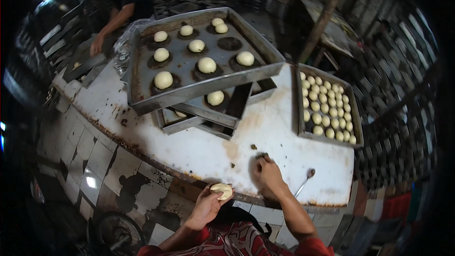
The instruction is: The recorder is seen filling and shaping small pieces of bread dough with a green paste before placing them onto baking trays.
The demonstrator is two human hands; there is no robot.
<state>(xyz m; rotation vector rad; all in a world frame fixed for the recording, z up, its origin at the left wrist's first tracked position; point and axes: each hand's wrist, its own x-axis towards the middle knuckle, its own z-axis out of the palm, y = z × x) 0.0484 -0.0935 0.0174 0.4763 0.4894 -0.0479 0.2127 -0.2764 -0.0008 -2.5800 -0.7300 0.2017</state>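
Observation:
My left hand holds a flattened pale dough round near the front edge of the white worktop. My right hand is over the worktop to the right of the dough, its fingers bent and closed, with whatever they hold hidden or too small to name. Small dark lumps lie just above that hand. A metal spoon with a dark smear in its bowl rests to its right.
Stacked metal trays fill the back middle, the top one holding several spaced dough balls. A tray packed with dough balls sits right. Another person works at back left. A wooden post stands behind.

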